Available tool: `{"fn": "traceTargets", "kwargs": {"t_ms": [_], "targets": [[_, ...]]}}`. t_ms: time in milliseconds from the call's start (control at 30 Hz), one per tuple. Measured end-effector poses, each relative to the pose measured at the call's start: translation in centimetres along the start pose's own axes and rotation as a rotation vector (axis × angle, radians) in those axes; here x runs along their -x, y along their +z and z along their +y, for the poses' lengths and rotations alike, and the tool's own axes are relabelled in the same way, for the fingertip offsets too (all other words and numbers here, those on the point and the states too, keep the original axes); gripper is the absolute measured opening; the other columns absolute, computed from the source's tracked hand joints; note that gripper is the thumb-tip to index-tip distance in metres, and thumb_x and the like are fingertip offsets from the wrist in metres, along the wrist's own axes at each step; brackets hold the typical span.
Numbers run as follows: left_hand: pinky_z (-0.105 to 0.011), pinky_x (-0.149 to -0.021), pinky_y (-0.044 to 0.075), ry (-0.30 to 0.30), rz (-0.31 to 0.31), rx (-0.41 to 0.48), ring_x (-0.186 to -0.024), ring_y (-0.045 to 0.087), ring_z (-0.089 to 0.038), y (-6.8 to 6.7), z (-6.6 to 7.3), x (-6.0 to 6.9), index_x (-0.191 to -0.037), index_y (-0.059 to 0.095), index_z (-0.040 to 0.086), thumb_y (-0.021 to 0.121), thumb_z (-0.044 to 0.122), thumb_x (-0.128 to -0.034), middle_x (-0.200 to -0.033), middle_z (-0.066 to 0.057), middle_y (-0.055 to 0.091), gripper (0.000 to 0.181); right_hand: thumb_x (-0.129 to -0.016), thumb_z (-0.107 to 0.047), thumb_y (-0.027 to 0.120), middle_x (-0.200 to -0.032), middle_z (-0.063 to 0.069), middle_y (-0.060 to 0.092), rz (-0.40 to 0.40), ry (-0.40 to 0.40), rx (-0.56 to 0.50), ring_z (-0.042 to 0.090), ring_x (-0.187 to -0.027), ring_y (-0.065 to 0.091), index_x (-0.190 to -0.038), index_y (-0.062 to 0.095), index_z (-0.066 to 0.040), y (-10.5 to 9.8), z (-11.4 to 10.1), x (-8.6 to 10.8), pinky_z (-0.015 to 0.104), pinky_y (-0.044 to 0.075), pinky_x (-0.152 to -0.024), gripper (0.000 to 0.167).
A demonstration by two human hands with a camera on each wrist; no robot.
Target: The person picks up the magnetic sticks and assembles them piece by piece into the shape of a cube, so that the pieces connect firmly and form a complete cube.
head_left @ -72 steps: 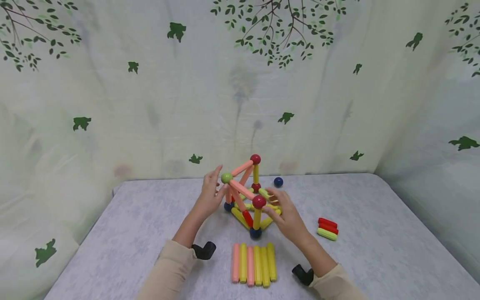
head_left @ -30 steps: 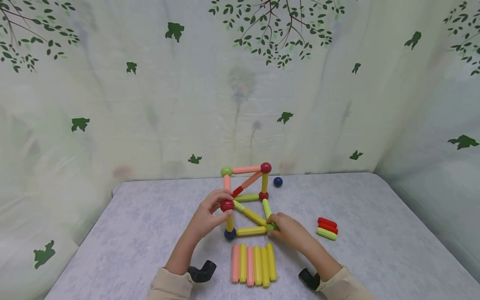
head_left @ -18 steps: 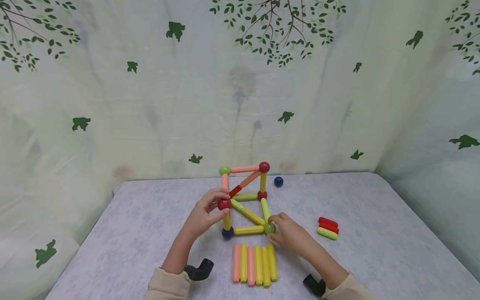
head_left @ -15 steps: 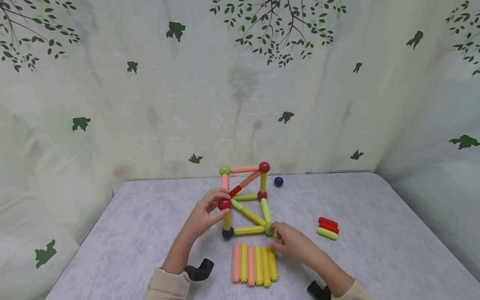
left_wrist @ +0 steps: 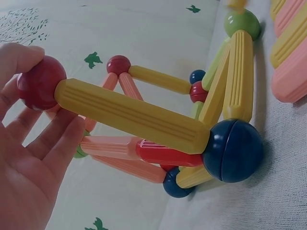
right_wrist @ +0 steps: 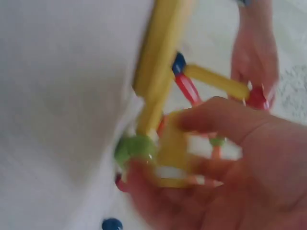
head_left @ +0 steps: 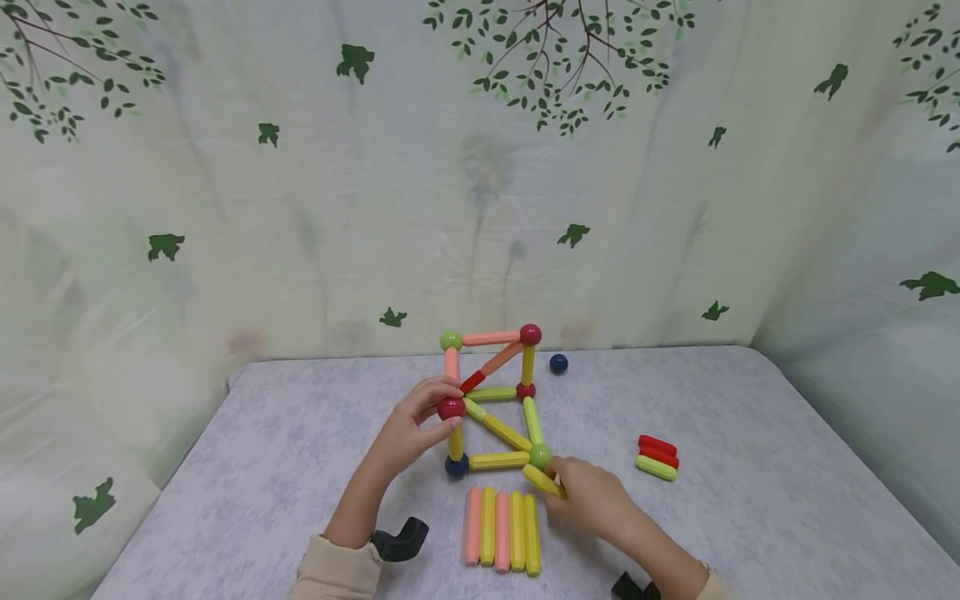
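A frame of coloured rods and balls stands mid-table. My left hand [head_left: 411, 427] grips the red ball [left_wrist: 41, 83] at its near left upper corner. From that ball a yellow rod [left_wrist: 132, 115] runs down to a dark blue ball [left_wrist: 233, 150] on the table. My right hand [head_left: 596, 498] pinches a loose yellow rod [head_left: 543, 481], one end close to the green ball [head_left: 540, 456] at the near right base corner. Whether the two touch I cannot tell; the right wrist view is blurred there. At the back rise a green ball [head_left: 451, 340] and a red ball [head_left: 530, 335].
A row of pink and yellow rods [head_left: 502, 532] lies in front of the frame. Two red rods and a lime rod [head_left: 656, 468] lie to the right. A loose blue ball [head_left: 558, 363] sits behind, near the table's back edge and the curtain [head_left: 637, 250].
My right hand has let go of the green base ball and picked up the rightmost yellow rod from the row. My left hand moved from the green ball's side to the near red ball; the frame turned.
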State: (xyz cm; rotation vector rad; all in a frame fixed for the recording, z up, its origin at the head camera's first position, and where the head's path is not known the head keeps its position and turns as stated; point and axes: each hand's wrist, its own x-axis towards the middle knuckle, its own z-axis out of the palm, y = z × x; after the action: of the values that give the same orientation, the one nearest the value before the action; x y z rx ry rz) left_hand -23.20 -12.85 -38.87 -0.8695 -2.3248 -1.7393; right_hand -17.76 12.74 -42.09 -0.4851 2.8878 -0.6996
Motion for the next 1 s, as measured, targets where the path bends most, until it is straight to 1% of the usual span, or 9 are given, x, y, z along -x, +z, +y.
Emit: {"fn": "traceTargets", "kwargs": {"t_ms": [100,233,333,400,600,733,800,900,1000], "targets": [[-0.036,-0.091,0.04,0.003,-0.003,-0.013,-0.109,0.048,-0.021,0.0,-0.9,-0.1,-0.109,0.056,0.004,0.065,0.009,-0.0829,-0.121,-0.004,0.049,0.028,-0.081,-0.015,0.063,-0.08,-0.004,0.048,0.108,-0.105,-0.104,0.011,-0.067,0.045,-0.103,0.062,-0.01,-1.4,-0.3,-1.1,0.024,0.041,-0.054,0.023],[-0.037,-0.087,0.043,0.024,0.001,-0.044,-0.107,0.048,-0.019,0.1,-1.1,-0.1,-0.109,0.056,0.003,0.065,0.015,-0.0833,-0.12,-0.001,0.049,0.03,-0.084,-0.014,0.063,-0.09,-0.005,0.049,0.231,-0.25,-0.214,0.01,-0.075,0.046,-0.11,0.061,-0.013,-3.2,-1.4,-2.5,0.024,0.044,-0.061,0.026],[-0.036,-0.085,0.045,0.052,0.004,-0.071,-0.107,0.047,-0.02,0.1,-1.1,-0.1,-0.109,0.056,0.002,0.065,0.015,-0.0836,-0.119,-0.002,0.05,0.03,-0.085,-0.015,0.063,-0.094,-0.006,0.05,0.266,-0.336,-0.235,0.01,-0.078,0.047,-0.112,0.062,-0.013,-4.0,-2.4,-3.6,0.026,0.047,-0.064,0.027],[-0.036,-0.084,0.045,0.059,0.002,-0.075,-0.106,0.047,-0.02,0.2,-1.1,-0.1,-0.109,0.055,0.003,0.064,0.015,-0.0837,-0.119,-0.003,0.05,0.029,-0.085,-0.013,0.062,-0.096,-0.005,0.051,0.259,-0.378,-0.242,0.012,-0.079,0.049,-0.112,0.062,-0.012,-4.3,-2.9,-4.1,0.028,0.048,-0.066,0.027],[-0.039,-0.084,0.045,0.025,0.013,-0.089,-0.106,0.047,-0.019,0.5,-0.6,-0.2,-0.11,0.056,0.008,0.067,0.009,-0.0804,-0.118,-0.001,0.049,0.032,-0.086,-0.01,0.061,-0.097,-0.003,0.051,0.23,-0.429,-0.252,0.019,-0.082,0.053,-0.112,0.062,-0.011,-4.5,-3.4,-4.8,0.03,0.047,-0.069,0.026],[-0.038,-0.082,0.046,0.057,0.021,-0.219,-0.105,0.047,-0.018,1.4,-0.4,-0.5,-0.112,0.056,0.012,0.071,0.015,-0.0782,-0.119,0.0,0.047,0.037,-0.086,-0.012,0.061,-0.098,-0.003,0.052,0.237,-0.459,-0.276,0.015,-0.084,0.052,-0.112,0.062,-0.011,-4.6,-3.2,-4.8,0.032,0.048,-0.071,0.026],[-0.035,-0.083,0.046,0.078,0.014,-0.281,-0.104,0.047,-0.017,1.9,-0.4,-0.7,-0.11,0.057,0.014,0.07,0.019,-0.0793,-0.118,0.001,0.047,0.033,-0.086,-0.015,0.061,-0.099,-0.004,0.052,0.237,-0.48,-0.289,0.012,-0.084,0.051,-0.113,0.062,-0.011,-4.5,-3.0,-4.9,0.031,0.048,-0.071,0.027],[-0.031,-0.082,0.046,0.097,0.015,-0.322,-0.101,0.049,-0.015,2.5,-0.5,-0.9,-0.104,0.059,0.014,0.068,0.019,-0.0805,-0.114,0.002,0.049,0.026,-0.087,-0.021,0.06,-0.102,-0.003,0.055,0.252,-0.496,-0.319,0.011,-0.084,0.05,-0.114,0.061,-0.011,-4.4,-2.1,-5.1,0.029,0.047,-0.072,0.028],[-0.031,-0.081,0.047,0.087,0.036,-0.315,-0.098,0.049,-0.013,2.8,-0.5,-1.0,-0.1,0.059,0.015,0.068,0.014,-0.0796,-0.11,0.003,0.05,0.023,-0.088,-0.026,0.058,-0.102,-0.001,0.057,0.32,-0.442,-0.393,0.012,-0.086,0.051,-0.112,0.059,-0.011,-4.4,-0.1,-5.7,0.032,0.047,-0.073,0.028]]}}
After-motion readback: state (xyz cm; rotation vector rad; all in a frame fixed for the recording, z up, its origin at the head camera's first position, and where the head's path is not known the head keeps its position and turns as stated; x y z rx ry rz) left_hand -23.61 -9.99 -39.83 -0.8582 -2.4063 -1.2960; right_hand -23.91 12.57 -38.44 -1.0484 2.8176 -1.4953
